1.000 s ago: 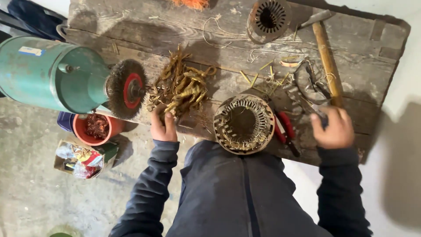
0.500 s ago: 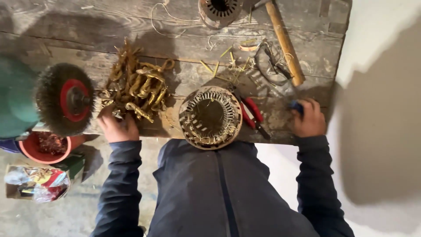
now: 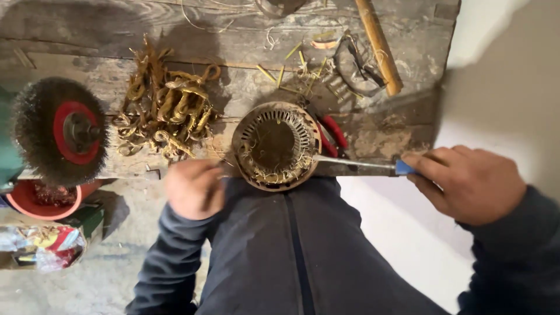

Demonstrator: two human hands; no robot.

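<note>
Gripping a blue-handled screwdriver (image 3: 373, 165), your right hand (image 3: 472, 184) drove its tip into the stator (image 3: 275, 146) at the bench (image 3: 385, 131) edge; your left hand (image 3: 194, 188), curled, held nothing visible. Heavy, rigid stator looked best steadied by its rim.

Bench (image 3: 87, 35): rough, weathered grey wood, cracked and stained.
Stator (image 3: 275, 146): dull rusty metal, slotted, with frayed copper strands inside.
Screwdriver (image 3: 361, 164): bright smooth metal shaft, glossy blue plastic handle, held in the right hand (image 3: 469, 184).
Coils (image 3: 163, 108): tarnished, yellow-brown copper wire, matt.
Wire wheel (image 3: 58, 131): bristly steel wire, matt red hub.
Pliers (image 3: 333, 133): glossy red plastic grips.
Handle (image 3: 379, 44): smooth, worn pale wood.
Jacket (image 3: 291, 256): matt dark cloth.
Bowl (image 3: 35, 204): matt red plastic.
</note>
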